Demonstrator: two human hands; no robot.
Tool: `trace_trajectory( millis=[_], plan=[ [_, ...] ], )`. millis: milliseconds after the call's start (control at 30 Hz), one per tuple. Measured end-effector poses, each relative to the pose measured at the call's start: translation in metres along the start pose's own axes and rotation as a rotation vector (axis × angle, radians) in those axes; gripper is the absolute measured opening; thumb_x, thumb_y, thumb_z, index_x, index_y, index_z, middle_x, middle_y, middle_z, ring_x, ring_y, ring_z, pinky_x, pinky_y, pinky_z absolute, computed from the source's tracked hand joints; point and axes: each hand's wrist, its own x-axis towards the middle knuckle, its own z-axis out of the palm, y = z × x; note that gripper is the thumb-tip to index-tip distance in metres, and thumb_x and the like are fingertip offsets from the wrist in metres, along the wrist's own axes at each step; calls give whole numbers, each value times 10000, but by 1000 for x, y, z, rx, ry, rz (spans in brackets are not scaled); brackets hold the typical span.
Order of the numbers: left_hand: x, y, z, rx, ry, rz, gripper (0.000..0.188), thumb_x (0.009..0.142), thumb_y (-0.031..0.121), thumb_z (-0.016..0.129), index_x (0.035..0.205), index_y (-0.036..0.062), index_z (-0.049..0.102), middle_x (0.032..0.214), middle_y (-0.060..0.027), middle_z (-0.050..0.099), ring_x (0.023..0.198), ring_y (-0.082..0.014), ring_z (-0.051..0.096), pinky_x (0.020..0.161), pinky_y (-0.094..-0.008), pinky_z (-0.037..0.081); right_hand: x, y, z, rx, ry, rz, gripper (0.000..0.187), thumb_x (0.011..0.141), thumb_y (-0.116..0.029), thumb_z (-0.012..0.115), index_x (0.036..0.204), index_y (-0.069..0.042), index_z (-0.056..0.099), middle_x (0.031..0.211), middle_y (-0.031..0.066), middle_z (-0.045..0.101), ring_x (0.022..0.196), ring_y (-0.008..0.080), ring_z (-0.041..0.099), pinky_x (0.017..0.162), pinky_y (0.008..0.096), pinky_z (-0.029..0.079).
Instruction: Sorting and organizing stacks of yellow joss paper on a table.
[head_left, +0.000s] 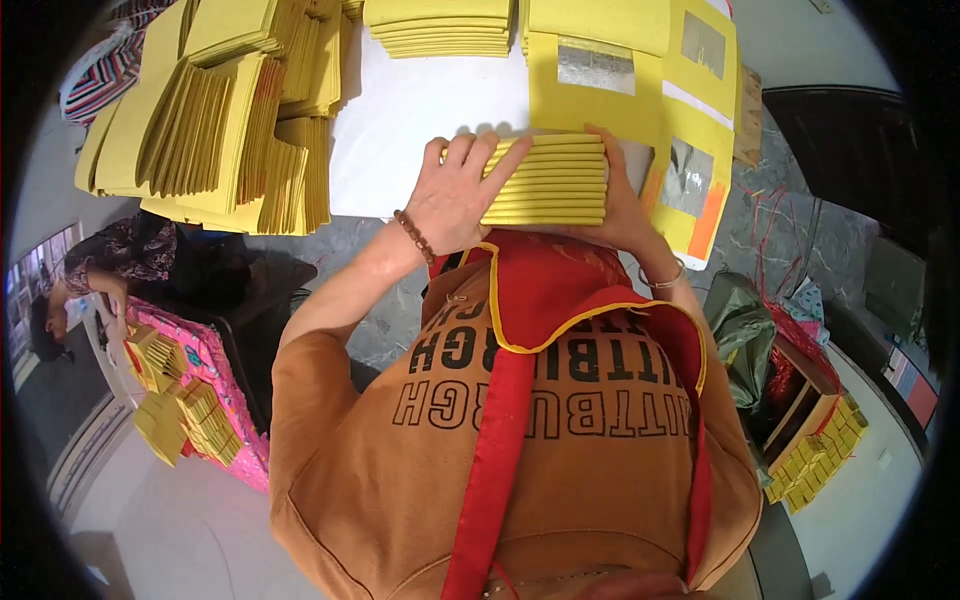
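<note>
Between both hands, at the near edge of the white table, is a thick bundle of folded yellow papers [550, 180], its rounded folds facing me in even layers. My left hand [455, 190] grips the left end, fingers over the top and thumb across the folds. Around the right end closes my right hand [630, 200], its fingers partly hidden behind the papers. Flat yellow sheets with grey-silver rectangles [595, 68] lie just beyond it on the right.
Tall stacks of folded yellow paper [205, 125] crowd the table's left side, and another stack [440, 25] stands at the back. A white table surface [430, 95] shows between them. At far left, another person [130, 245] sits by a pink-covered table [235, 375]. A green bag [740, 330] stands right.
</note>
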Motion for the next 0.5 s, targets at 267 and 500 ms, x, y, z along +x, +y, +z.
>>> trace_trajectory(
  millis=[267, 500],
  plan=[
    [4, -6, -14, -73, -16, 37, 1020, 472, 128, 772, 1365, 50, 285, 1090, -127, 460, 988, -278, 446, 821, -385, 330, 2, -12, -7, -178, 26, -53, 901, 586, -246, 810, 1298, -20, 308, 1232, 209, 406, 1143, 367, 406, 967, 404, 350],
    [5, -8, -7, 50, -6, 42, 1019, 505, 193, 788, 1370, 47, 267, 1086, -127, 462, 990, -284, 448, 821, -406, 340, 8, 2, 2, -216, 51, -193, 763, 613, -196, 789, 1225, -23, 367, 1150, 184, 445, 1104, 348, 433, 932, 383, 373]
  ],
)
